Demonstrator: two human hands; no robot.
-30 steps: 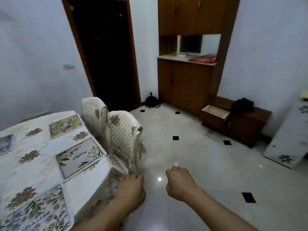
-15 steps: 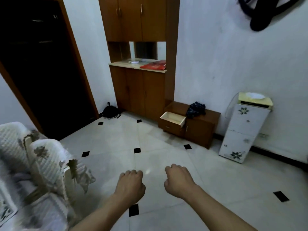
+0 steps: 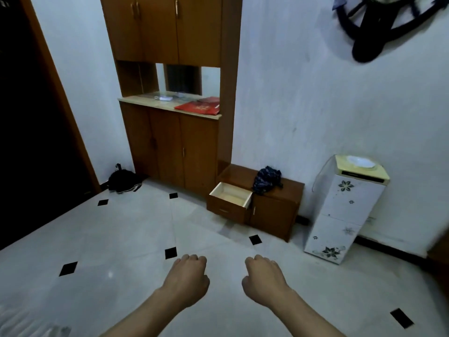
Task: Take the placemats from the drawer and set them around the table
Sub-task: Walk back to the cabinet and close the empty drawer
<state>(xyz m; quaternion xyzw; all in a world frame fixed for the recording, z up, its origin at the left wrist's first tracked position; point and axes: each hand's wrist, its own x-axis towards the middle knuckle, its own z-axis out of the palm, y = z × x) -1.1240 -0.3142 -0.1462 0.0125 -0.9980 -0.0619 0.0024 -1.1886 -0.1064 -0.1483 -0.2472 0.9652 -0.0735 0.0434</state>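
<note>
Ahead of you, beyond both hands and a little right, the drawer (image 3: 230, 194) stands pulled out of the low cabinet (image 3: 277, 207), well apart from your hands but nearer than half a second ago. The chairs have slid out of view on your left. Your left hand (image 3: 187, 278) and right hand (image 3: 263, 279) hover side by side over the floor (image 3: 121, 239), fingers clenched, holding nothing.

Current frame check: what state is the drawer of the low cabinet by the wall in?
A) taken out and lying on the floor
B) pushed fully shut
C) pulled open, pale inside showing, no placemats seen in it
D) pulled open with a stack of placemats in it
C: the drawer juts out from the front of the low cabinet, and its pale interior shows no placemat.
</note>
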